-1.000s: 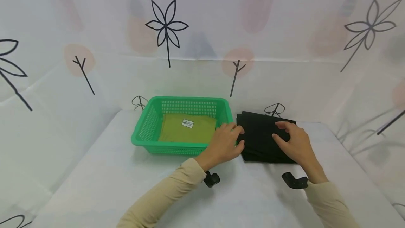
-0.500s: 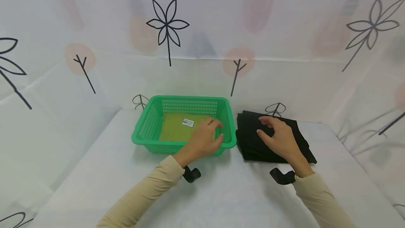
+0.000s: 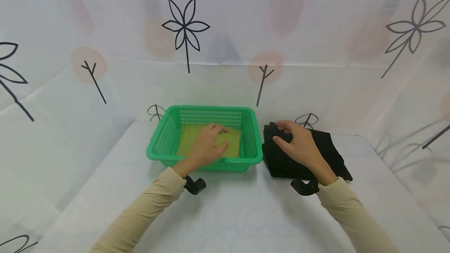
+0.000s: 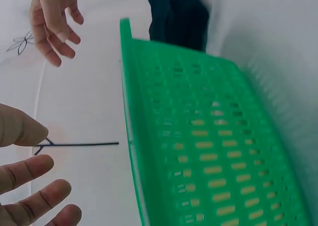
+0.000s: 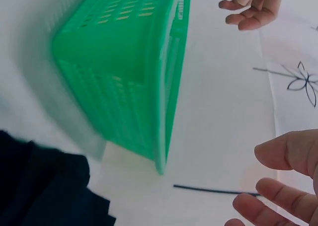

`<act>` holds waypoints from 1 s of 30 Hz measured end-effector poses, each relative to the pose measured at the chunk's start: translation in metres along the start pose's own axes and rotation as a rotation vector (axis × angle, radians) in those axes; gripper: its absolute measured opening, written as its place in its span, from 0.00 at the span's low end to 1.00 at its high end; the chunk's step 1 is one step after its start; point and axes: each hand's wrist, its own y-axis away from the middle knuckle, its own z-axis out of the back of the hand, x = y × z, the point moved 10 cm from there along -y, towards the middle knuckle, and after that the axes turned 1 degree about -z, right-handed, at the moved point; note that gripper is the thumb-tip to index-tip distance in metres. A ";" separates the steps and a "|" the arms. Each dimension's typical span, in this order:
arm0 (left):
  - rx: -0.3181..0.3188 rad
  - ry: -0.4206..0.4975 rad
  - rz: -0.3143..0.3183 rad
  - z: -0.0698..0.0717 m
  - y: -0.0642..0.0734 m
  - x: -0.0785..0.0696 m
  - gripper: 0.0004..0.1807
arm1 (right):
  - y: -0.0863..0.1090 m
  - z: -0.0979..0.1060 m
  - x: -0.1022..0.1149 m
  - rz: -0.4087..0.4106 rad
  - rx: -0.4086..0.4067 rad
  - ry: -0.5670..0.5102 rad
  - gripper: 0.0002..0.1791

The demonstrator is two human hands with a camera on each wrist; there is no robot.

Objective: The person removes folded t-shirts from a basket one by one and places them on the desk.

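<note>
Over the green plastic basket (image 3: 250,145), my left hand (image 3: 202,145) hovers with relaxed, spread fingers and nothing in its grasp. A flat yellow-green piece (image 3: 190,134) lies on the basket floor, partly covered from sight by that hand. My right hand (image 3: 298,145) is held above a pile of black folded cloth (image 3: 328,149) to the basket's right, thumb and fingers apart, holding nothing. Both wrist views show the hands raised above the basket's rim, with gaps between the fingers. The cloth's left part is hidden behind the right hand in the head view.
A white-covered table (image 3: 239,214) carries the basket and the black pile close to its back edge. Behind and at the sides hangs a pale sheet (image 3: 225,22) printed with flowers and twigs. Black wrist mounts (image 3: 195,186) stick out near both cuffs.
My left hand has moved left from the basket-cloth gap to over the basket. The right hand has shifted left above the black pile, whose right front corner now shows.
</note>
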 end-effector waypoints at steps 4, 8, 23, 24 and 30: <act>0.008 0.017 0.020 0.015 0.001 0.012 0.15 | -0.008 -0.006 0.006 -0.009 0.037 -0.025 0.23; 0.027 0.033 0.085 0.030 0.002 0.026 0.15 | -0.016 -0.013 0.014 -0.026 0.070 -0.052 0.24; 0.057 0.146 0.320 0.055 0.002 0.069 0.18 | -0.038 -0.054 0.017 -0.267 0.251 -0.369 0.27; 0.058 0.158 0.332 0.056 0.002 0.072 0.18 | -0.039 -0.057 0.015 -0.288 0.264 -0.405 0.27; 0.055 0.331 0.454 0.055 0.005 0.097 0.19 | -0.044 -0.078 0.015 -0.389 0.320 -0.676 0.29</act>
